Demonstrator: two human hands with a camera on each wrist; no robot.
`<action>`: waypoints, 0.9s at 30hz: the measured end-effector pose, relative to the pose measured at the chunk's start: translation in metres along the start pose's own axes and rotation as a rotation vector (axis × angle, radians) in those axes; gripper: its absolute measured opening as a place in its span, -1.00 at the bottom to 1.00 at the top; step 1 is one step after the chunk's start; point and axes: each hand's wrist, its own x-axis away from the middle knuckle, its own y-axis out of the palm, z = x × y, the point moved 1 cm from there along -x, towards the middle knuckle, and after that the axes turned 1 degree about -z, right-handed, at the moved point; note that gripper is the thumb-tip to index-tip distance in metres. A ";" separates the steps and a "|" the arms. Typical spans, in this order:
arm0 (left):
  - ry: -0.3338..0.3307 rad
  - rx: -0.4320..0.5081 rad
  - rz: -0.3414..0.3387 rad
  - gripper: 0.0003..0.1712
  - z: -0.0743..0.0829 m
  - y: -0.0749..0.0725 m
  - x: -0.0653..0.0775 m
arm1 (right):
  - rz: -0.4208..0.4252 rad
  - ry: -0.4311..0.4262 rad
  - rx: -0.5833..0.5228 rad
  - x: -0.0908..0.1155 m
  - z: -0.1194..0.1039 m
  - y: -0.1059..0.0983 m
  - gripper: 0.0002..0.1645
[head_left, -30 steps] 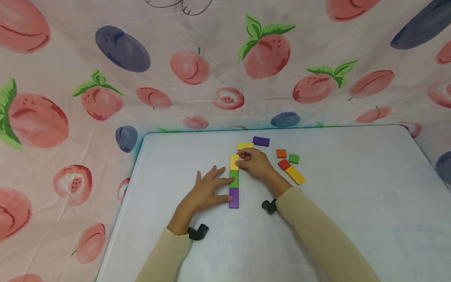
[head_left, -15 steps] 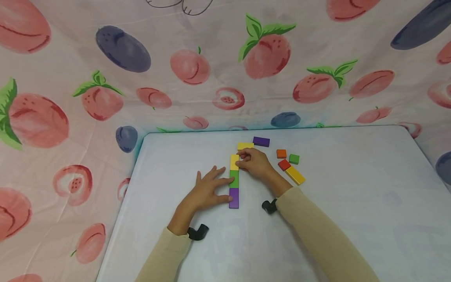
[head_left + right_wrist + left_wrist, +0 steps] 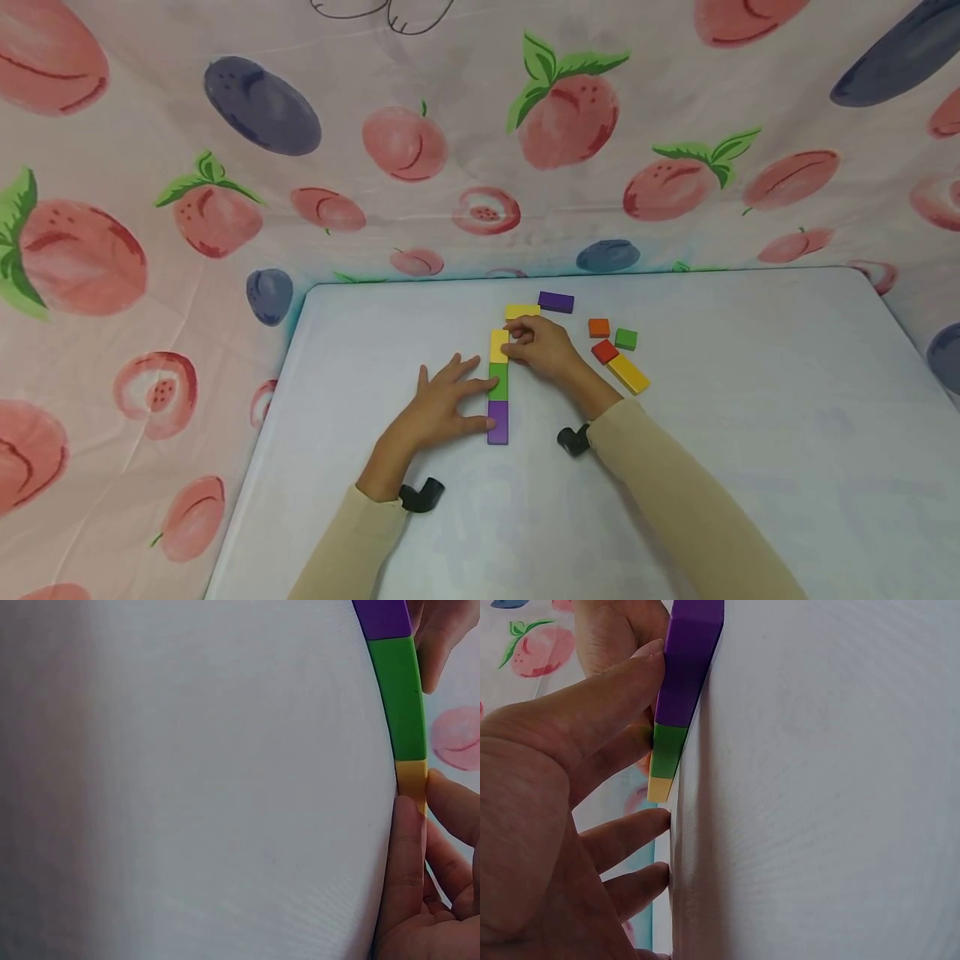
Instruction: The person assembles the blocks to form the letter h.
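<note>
A purple block (image 3: 498, 422), a green block (image 3: 498, 382) and a yellow block (image 3: 499, 346) lie end to end in a straight row on the white table (image 3: 360, 333). Fingers spread, my left hand (image 3: 438, 407) rests at the row's left side. Its thumb touches the purple block and its index finger the green one. At the far end, my right hand (image 3: 546, 346) pinches the yellow block between thumb and index finger. The right wrist view shows those fingertips (image 3: 407, 817) against the yellow block (image 3: 411, 780), covering part of it.
Beyond the row lie another yellow block (image 3: 522, 311) and a dark purple block (image 3: 556, 302). To the right are an orange block (image 3: 598, 327), a small green block (image 3: 626, 338), a red block (image 3: 604, 352) and a long yellow block (image 3: 628, 373). A fruit-print cloth (image 3: 480, 100) hangs behind.
</note>
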 end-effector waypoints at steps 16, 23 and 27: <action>-0.017 -0.008 -0.006 -0.28 0.002 0.000 0.000 | -0.008 0.001 0.008 0.002 -0.003 -0.001 -0.53; -0.024 -0.010 -0.015 -0.28 0.002 0.000 0.000 | -0.011 0.005 0.002 0.002 -0.003 -0.001 -0.54; -0.026 -0.007 -0.014 -0.28 0.002 0.000 0.000 | -0.012 0.006 0.006 0.001 -0.002 -0.001 -0.54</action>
